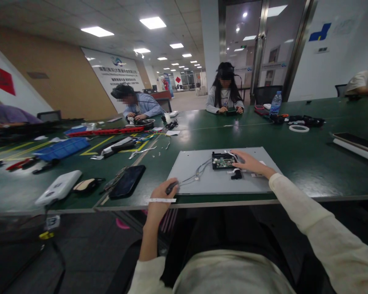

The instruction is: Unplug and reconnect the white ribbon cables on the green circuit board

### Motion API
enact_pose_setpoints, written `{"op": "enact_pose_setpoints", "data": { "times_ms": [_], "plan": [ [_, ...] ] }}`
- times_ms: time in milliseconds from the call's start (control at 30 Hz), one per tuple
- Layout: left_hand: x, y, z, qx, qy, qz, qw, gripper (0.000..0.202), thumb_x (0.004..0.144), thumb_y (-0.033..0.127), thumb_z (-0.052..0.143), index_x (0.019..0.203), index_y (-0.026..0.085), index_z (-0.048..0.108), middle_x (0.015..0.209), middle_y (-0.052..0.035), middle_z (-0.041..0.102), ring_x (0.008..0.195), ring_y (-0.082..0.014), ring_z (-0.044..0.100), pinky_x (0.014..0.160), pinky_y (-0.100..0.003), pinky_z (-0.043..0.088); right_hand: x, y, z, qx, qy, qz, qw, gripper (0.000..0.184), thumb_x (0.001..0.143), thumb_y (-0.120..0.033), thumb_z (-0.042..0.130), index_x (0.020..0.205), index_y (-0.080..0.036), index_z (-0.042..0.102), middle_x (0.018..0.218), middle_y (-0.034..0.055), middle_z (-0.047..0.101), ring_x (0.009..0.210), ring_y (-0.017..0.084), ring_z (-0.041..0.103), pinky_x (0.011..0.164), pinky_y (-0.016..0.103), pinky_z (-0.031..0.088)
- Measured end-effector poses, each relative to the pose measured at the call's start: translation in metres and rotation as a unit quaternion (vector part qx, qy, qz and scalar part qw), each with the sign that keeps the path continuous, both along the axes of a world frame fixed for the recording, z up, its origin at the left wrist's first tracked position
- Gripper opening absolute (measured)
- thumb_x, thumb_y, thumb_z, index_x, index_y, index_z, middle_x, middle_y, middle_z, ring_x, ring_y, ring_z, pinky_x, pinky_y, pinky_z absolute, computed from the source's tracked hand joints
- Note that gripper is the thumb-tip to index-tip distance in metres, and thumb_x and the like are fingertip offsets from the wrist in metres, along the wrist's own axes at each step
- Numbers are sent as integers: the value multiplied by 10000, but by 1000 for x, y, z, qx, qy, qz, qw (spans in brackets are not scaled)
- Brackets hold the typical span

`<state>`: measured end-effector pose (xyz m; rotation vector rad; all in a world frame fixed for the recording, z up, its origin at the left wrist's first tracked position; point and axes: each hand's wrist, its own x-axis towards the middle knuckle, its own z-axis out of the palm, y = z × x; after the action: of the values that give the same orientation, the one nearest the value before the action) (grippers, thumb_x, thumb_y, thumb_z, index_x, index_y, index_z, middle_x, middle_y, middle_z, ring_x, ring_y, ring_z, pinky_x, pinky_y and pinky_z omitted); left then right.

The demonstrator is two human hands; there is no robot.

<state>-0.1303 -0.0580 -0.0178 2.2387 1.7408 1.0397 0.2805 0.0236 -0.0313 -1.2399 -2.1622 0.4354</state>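
Note:
A grey flat panel (190,163) lies on the table in front of me. On it sits a green circuit board (223,162) in a black housing, and thin grey cables (199,171) run from its left side. My left hand (161,196), a white band round its wrist, is closed on a small dark cable-end piece (171,187) at the panel's front left corner. My right hand (248,162) grips the right edge of the housing between thumb and fingers. A small black part (236,174) rests on the panel just below that hand.
Left of the panel lie a black phone (128,181), a white device (59,187) and a blue tray (63,148). A water bottle (276,103) and a white ring (299,128) are at the far right. Two people work across the green table (196,130).

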Motion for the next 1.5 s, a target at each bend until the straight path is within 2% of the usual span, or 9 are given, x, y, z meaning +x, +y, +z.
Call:
{"op": "enact_pose_setpoints", "data": {
  "times_ms": [300, 467, 600, 733, 800, 933, 1067, 1233, 1500],
  "plan": [
    [15, -11, -4, 21, 20, 88, 996, 351, 892, 412, 464, 1069, 210, 689, 1108, -51, 714, 1025, -231, 665, 924, -344, 498, 0, 1, -4, -8, 13, -2, 1000, 681, 824, -523, 612, 1425, -264, 428, 1426, 102, 464, 1287, 289, 450, 1081, 462, 340],
    [18, -11, -3, 40, 56, 89, 994, 310, 899, 337, 452, 1071, 202, 673, 1103, -66, 714, 1038, -240, 659, 992, -408, 451, -1, -4, 2, -5, 36, 0, 999, 693, 820, -496, 629, 1431, -246, 420, 1443, 103, 449, 1301, 283, 442, 1093, 448, 335],
    [50, -6, 28, 87, 98, 44, 990, 272, 879, 251, 466, 1072, 203, 653, 1151, -66, 693, 1178, -260, 582, 1080, -496, 342, 0, -2, 0, -1, 74, -9, 997, 627, 843, -467, 607, 1407, -242, 454, 1430, 97, 468, 1301, 262, 448, 1102, 439, 330],
    [116, 19, 72, 115, 100, -87, 985, 277, 906, 269, 457, 1104, 195, 637, 1109, -66, 693, 1062, -203, 631, 979, -348, 457, 2, 3, -4, -4, 103, -59, 993, 490, 896, -430, 529, 1338, -219, 533, 1364, 108, 536, 1249, 247, 502, 1079, 437, 354],
    [150, 42, 81, 106, 124, -139, 977, 266, 900, 244, 465, 1091, 182, 640, 1090, -72, 690, 1037, -200, 633, 961, -327, 465, 3, 5, -6, -10, 111, -75, 991, 436, 911, -408, 501, 1289, -204, 572, 1292, 110, 593, 1185, 236, 551, 1040, 419, 390],
    [198, 95, 62, 65, 166, -164, 970, 262, 872, 176, 492, 1094, 147, 628, 1124, -97, 667, 1077, -205, 606, 973, -309, 446, 6, 9, -7, -5, 112, -99, 989, 338, 905, -358, 500, 1157, -191, 648, 1142, 103, 669, 1031, 213, 621, 926, 366, 459],
    [211, 126, 26, 36, 176, -149, 972, 252, 885, 148, 463, 1092, 127, 604, 1111, -116, 656, 1086, -199, 594, 956, -304, 438, 9, 14, -6, 31, 66, -148, 986, 242, 860, -314, 537, 932, -163, 712, 982, 105, 696, 924, 213, 625, 842, 334, 476],
    [210, 133, 7, 22, 210, -144, 967, 297, 901, 214, 486, 1188, 154, 532, 1156, -111, 643, 1089, -218, 591, 963, -346, 417, 9, 18, -4, 21, 12, -178, 984, 270, 846, -329, 547, 779, -149, 736, 873, 108, 711, 905, 246, 630, 826, 340, 468],
    [210, 136, -1, 5, 183, -114, 976, 368, 892, 265, 531, 1235, 142, 484, 1072, -116, 681, 1025, -230, 626, 944, -353, 422, 2, 16, -2, -24, 3, -165, 986, 231, 807, -339, 607, 840, -167, 758, 928, 93, 732, 923, 235, 655, 854, 312, 465]
  ]
}}
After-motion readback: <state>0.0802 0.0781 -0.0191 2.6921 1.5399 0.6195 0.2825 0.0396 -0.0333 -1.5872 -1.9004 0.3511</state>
